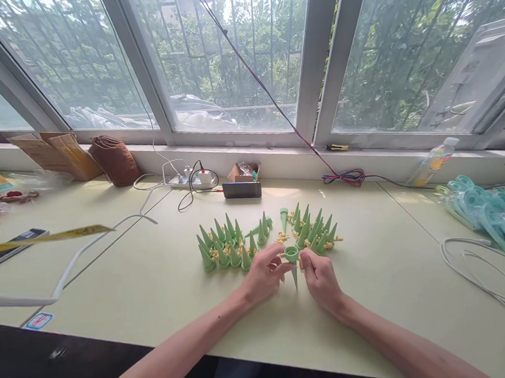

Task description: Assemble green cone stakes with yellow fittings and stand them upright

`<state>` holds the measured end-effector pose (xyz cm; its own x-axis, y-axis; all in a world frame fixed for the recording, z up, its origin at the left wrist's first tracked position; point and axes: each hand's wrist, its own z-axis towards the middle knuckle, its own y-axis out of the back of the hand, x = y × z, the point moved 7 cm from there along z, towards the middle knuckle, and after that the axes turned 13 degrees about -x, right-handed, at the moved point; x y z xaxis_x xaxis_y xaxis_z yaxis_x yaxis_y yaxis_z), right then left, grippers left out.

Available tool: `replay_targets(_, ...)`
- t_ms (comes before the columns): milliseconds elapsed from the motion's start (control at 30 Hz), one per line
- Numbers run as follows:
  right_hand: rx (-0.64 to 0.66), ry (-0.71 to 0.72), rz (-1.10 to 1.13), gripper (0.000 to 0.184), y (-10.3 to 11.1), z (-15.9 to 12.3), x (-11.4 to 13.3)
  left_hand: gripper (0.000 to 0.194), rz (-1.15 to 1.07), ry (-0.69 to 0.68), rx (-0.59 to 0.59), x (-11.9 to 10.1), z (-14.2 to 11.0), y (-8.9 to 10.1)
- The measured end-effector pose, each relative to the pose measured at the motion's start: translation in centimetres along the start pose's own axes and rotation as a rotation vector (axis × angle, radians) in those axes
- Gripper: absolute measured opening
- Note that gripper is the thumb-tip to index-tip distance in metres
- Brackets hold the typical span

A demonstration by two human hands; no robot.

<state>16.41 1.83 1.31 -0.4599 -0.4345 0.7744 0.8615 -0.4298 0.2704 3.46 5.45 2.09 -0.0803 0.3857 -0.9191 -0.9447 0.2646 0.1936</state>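
A green plant watering spike (291, 255) is held over the table, its open round end up and its point down. My left hand (266, 269) grips it from the left, thumb and fingers closed at its collar. My right hand (322, 277) is closed at its right side, pinching a small yellow piece (301, 261) against it, mostly hidden by the fingers. Behind my left hand stand several green spikes (223, 257) with yellow valves, points up. Another such group (315, 228) stands behind my right hand. Between them lie loose yellow valves (282, 238) and a spike (284, 220).
A phone (242, 190) leans before a small cardboard box (234, 172). A power strip (194, 180) with cables is at the back. Teal plastic parts (478, 206) and a bottle (433, 162) are right; a brown pouch (113, 160), white cable (65, 274) and yellow strip (67, 235) are left.
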Motion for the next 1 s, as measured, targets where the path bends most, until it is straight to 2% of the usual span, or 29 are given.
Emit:
replay_targets(233,-0.010,0.019,0.008,0.036,0.0,0.1,0.5,0.019,0.049,-0.146,-0.032,-0.9,-0.3,0.1)
replay_targets(500,-0.039,0.050,0.015,0.037,0.2,0.1,1.0,0.029,0.204,-0.348,-0.070,-1.6,-1.0,0.4)
replay_targets(667,-0.055,0.046,0.003,0.037,0.3,0.0,1.2,0.029,0.200,-0.170,-0.061,-1.2,-0.7,0.2)
replay_targets(833,-0.022,0.022,0.000,0.037,0.2,-0.1,1.0,0.029,0.052,-0.032,-0.064,-0.9,-0.5,0.0)
replay_targets(1000,-0.023,0.022,0.002,0.037,0.3,0.1,1.0,0.032,-0.129,0.148,-0.012,-0.8,-0.3,-0.5)
